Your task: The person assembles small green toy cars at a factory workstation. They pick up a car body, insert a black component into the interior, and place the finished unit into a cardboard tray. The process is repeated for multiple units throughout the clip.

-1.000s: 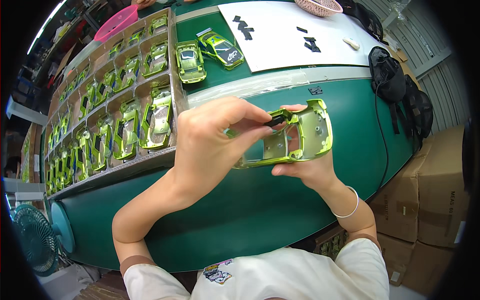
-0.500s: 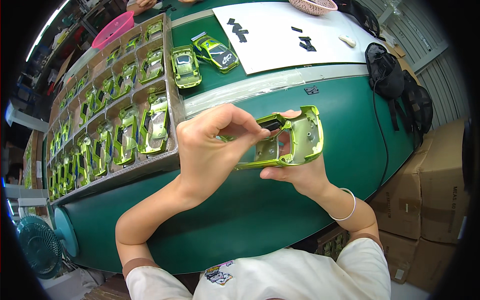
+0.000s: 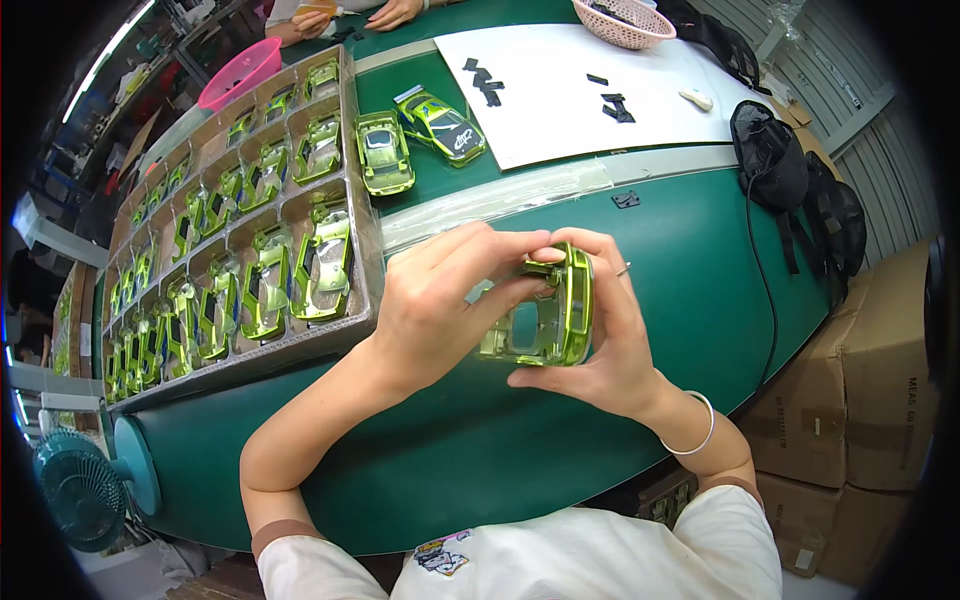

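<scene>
1. Green toy car body shell (image 3: 545, 320), centre of view, underside turned up, clamped by right hand (image 3: 610, 345); left hand (image 3: 440, 300) pinches a small dark part at its 12 o'clock end.
2. Judged done: two finished cars (image 3: 420, 135) at 11 o'clock on the surface (image 3: 700, 250).
3. Left: tray (image 3: 355, 260) of bare shells, 9 o'clock.

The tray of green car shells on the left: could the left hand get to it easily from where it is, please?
Probably yes: the tray lies right beside the left hand with nothing between them, though that hand is now pinching the car shell.
</scene>
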The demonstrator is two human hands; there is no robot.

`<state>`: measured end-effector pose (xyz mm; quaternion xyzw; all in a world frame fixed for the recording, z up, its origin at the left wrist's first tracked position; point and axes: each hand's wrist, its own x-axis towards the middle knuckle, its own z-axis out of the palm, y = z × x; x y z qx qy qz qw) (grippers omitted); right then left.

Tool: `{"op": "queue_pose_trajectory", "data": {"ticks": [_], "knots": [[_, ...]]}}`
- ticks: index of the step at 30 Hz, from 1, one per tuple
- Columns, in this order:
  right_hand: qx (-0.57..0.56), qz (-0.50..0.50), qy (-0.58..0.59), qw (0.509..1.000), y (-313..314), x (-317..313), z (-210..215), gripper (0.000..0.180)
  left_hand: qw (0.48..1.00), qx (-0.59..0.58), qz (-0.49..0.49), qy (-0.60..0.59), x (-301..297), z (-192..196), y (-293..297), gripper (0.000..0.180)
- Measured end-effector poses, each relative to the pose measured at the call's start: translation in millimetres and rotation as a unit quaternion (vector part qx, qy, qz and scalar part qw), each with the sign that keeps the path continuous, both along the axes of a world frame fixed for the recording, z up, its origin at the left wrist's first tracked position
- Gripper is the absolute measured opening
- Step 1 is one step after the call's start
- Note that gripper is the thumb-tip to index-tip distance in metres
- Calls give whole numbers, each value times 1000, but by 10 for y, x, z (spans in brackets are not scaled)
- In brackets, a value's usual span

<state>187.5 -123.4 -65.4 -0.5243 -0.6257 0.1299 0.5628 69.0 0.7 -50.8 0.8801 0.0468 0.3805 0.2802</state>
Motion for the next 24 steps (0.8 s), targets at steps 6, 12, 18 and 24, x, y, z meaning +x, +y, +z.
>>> {"op": "queue_pose_trajectory", "data": {"ticks": [6, 12, 18, 24], "knots": [[-25, 69, 276, 958, 2, 12, -38, 70, 981, -190, -21, -24, -3, -32, -7, 20], [-102, 63, 329, 937, -23, 58, -26, 29, 906, -376, -167, -97, 21, -158, -24, 17], [-107, -2, 264, 958, -62, 4, -1, 27, 966, -197, -144, -83, 34, -329, -32, 26], [-72, -80, 93, 990, -66, 88, -42, 19, 962, -252, -95, -33, -19, -348, -118, 30]]}}
